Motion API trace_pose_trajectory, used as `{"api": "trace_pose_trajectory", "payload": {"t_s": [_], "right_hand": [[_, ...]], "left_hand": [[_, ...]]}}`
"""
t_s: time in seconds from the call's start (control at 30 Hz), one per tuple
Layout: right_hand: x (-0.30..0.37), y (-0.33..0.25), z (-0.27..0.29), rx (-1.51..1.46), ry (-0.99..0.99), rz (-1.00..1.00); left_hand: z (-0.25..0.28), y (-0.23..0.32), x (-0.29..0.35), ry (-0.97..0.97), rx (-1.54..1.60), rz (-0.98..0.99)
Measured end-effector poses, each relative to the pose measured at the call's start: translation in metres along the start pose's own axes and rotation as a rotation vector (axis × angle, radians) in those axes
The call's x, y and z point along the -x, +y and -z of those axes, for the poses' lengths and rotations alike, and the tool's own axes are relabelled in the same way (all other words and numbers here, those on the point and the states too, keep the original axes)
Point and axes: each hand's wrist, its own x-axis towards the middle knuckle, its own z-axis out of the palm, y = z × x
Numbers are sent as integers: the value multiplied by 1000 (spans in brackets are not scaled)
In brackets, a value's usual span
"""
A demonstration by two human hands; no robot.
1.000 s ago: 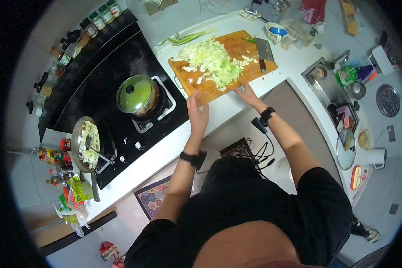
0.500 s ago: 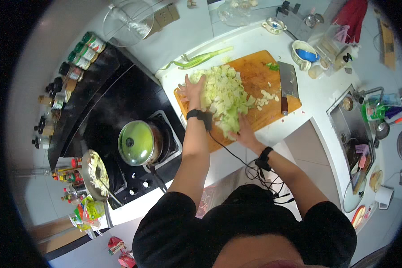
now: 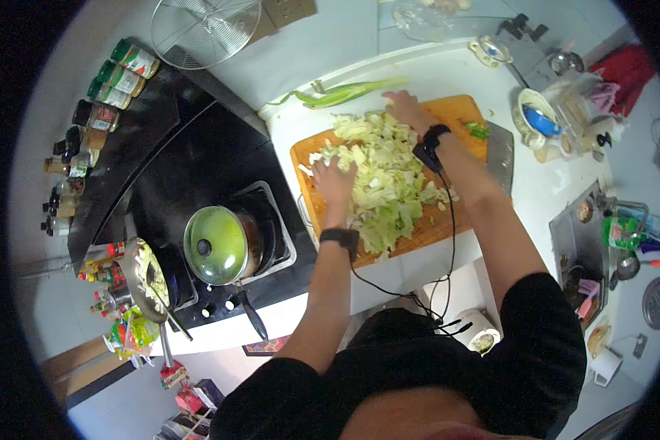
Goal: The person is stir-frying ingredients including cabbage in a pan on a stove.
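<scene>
A heap of chopped pale green cabbage covers the middle of the wooden cutting board. At the heap's left edge my left hand rests with its fingers spread against the pieces. My right hand reaches to the board's far edge, beside the heap, fingers stretched out. Neither hand grips anything. On the board's right side lies a cleaver, its blade partly behind my right forearm and its handle hidden. Small chopped greens sit near the blade. A long green onion lies behind the board.
Left of the board, a lidded pot stands on the black stove, its handle toward me. Farther left is a frying pan with food. Bowls and a sink are on the right. Cables dangle from my wrists.
My right hand has moved from the heap's near edge to its far side. My left hand has shifted slightly nearer me along the left edge. The cabbage looks more spread out.
</scene>
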Motion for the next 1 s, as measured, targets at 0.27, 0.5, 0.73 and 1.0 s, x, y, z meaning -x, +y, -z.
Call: {"api": "trace_pose_trajectory", "payload": {"t_s": [0.27, 0.5, 0.73, 1.0], "right_hand": [[-34, 1, -37, 134, -37, -76], [43, -30, 27, -356, 130, -100], [90, -4, 0, -124, 96, -60], [89, -35, -40, -298, -45, 62]], "left_hand": [[44, 4, 4, -393, 163, 182], [4, 27, -53, -87, 99, 229], [-9, 109, -75, -418, -119, 295], [-41, 61, -50, -219, -113, -127]]}}
